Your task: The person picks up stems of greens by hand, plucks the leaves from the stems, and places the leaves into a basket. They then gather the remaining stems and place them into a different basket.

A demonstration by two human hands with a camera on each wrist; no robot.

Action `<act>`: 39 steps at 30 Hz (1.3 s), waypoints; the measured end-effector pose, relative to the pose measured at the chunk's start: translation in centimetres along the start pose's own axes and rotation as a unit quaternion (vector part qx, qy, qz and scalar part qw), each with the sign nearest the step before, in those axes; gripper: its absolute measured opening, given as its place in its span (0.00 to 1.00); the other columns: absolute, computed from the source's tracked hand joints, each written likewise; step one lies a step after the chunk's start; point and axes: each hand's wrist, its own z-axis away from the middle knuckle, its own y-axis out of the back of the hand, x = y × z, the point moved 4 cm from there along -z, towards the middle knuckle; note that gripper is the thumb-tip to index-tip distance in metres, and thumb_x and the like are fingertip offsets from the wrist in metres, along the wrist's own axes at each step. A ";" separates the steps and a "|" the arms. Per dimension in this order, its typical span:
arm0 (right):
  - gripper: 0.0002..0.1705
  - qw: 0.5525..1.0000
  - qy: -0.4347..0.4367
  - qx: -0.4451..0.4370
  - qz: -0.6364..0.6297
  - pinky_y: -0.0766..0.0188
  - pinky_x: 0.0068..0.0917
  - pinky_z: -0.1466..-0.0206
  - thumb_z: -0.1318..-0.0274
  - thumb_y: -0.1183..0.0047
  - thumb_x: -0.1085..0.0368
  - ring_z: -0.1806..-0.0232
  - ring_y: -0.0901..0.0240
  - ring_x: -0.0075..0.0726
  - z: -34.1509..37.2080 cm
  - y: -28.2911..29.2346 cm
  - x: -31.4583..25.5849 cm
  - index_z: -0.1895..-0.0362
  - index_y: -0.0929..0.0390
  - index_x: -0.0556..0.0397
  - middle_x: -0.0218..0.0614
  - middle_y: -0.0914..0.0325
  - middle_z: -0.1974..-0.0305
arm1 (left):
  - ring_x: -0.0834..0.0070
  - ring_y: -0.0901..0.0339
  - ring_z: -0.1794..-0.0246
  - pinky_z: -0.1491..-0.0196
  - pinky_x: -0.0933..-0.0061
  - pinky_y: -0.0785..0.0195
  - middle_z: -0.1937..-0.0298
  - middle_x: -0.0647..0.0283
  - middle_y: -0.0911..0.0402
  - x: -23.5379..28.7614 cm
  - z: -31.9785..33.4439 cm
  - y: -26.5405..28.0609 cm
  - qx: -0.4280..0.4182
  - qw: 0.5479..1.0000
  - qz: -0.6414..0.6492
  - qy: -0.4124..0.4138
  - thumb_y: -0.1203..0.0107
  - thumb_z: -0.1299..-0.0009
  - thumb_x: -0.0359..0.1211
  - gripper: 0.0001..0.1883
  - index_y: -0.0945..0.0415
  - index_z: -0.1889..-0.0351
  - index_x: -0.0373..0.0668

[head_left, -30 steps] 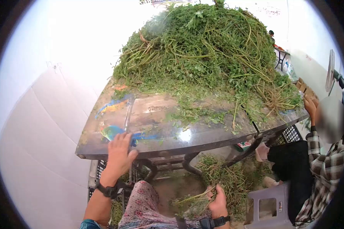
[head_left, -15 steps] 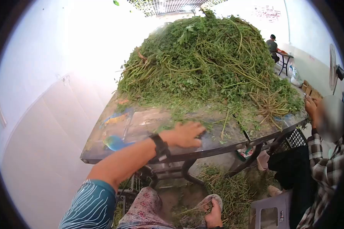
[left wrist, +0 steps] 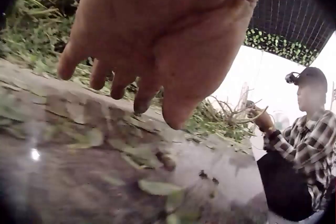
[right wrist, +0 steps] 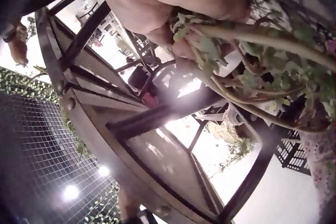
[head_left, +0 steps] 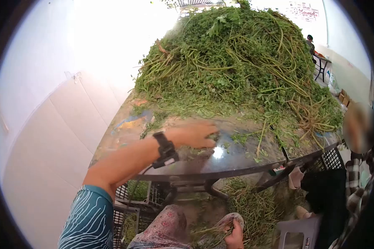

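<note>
In the head view my left hand (head_left: 195, 135) is spread over the tabletop (head_left: 237, 159), fingers extended and somewhat blurred, with loose leaves around it. The left wrist view shows the same hand (left wrist: 163, 40) palm down over scattered leaves (left wrist: 157, 187), fingertips at or just above the surface; contact is unclear. Down at the lap, my right hand (head_left: 234, 237) grips a bunch of green stems (head_left: 207, 232). Its fingers are curled round those stems (right wrist: 252, 90) in the right wrist view, where the hand (right wrist: 178, 3) is partly cut off by the frame.
A large heap of leafy greens (head_left: 228, 62) covers the table's far side. Black crates (head_left: 139, 195) stand below the table at left, and more greens (head_left: 253, 199) lie on the floor. At right are a grey stool (head_left: 295, 232) and a seated person in a checked shirt (left wrist: 310, 145).
My left hand has moved from the table's near left edge to the right and further in, over the leaves, then slightly back left. The right hand still holds the stems.
</note>
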 end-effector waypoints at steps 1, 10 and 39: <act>0.12 0.999 0.034 -0.032 0.022 0.31 0.27 0.80 0.36 0.61 0.64 0.77 0.28 0.32 1.0 -0.9 -0.6 0.64 0.26 0.56 0.40 0.23 0.73 | 0.54 0.40 0.40 0.41 0.58 0.45 0.42 0.51 0.36 0.3 -1.4 -0.5 -0.006 1.000 0.020 -0.021 0.51 0.40 0.42 0.27 0.37 0.44 0.39; 0.17 0.998 -0.026 -0.048 0.036 0.37 0.27 0.78 0.33 0.65 0.59 0.78 0.36 0.24 1.2 -5.5 -4.3 0.68 0.26 0.53 0.32 0.28 0.77 | 0.60 0.52 0.32 0.39 0.41 0.60 0.35 0.56 0.44 -7.0 -7.5 -2.4 -0.012 1.000 -0.008 0.009 0.54 0.35 0.43 0.29 0.44 0.38 0.43; 0.38 0.542 0.172 0.047 0.821 0.40 0.42 0.42 0.65 0.49 0.74 0.41 0.40 0.55 11.0 -20.3 -25.1 0.41 0.37 0.58 0.52 0.35 0.44 | 0.53 0.45 0.36 0.41 0.51 0.48 0.38 0.51 0.40 -7.6 20.8 2.7 -0.028 0.930 0.214 0.299 0.45 0.42 0.33 0.24 0.34 0.46 0.44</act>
